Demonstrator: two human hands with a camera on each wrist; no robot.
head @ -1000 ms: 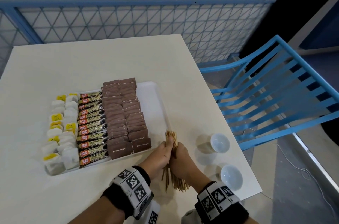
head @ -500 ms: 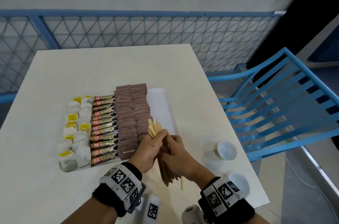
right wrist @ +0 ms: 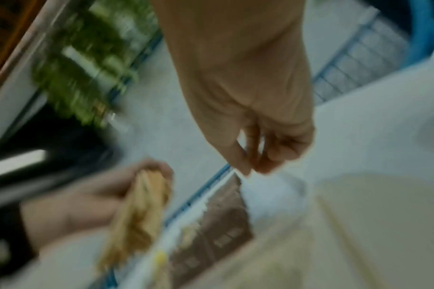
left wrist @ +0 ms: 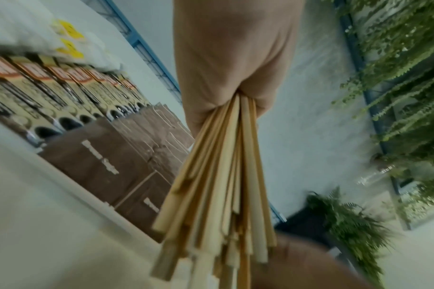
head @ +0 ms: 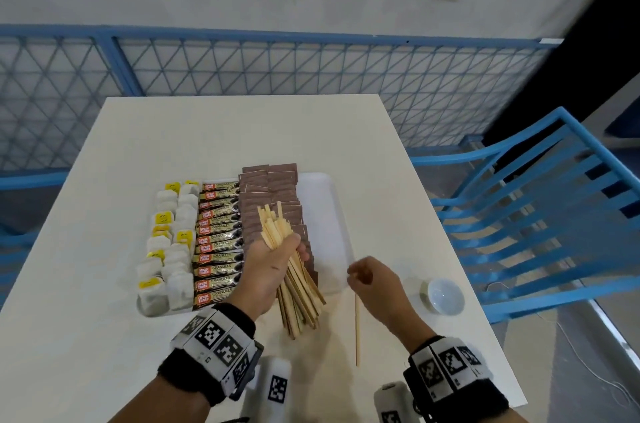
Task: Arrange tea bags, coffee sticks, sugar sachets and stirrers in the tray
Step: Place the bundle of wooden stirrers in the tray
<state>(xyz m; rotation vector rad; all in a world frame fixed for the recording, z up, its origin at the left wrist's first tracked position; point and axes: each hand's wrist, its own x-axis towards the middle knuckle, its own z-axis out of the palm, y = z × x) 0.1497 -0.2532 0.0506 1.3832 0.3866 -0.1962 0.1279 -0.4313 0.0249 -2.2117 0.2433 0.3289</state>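
One stirrer (head: pixel 357 329) now lies alone; right hand (head: pixel 375 287) has let go, fingers loosely curled; left hand (head: pixel 268 270) still grips stirrers (head: pixel 298 287).

A small white bowl (head: pixel 445 296) sits near the table's (head: pixel 207 138) right edge, beside a blue slatted chair (head: pixel 540 214).

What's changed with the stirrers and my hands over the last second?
The right hand let go of the stirrer bundle and moved right. The left hand alone now grips the bundle, lifted over the brown sugar sachets. One stirrer lies loose on the table. The tray rows look unchanged.
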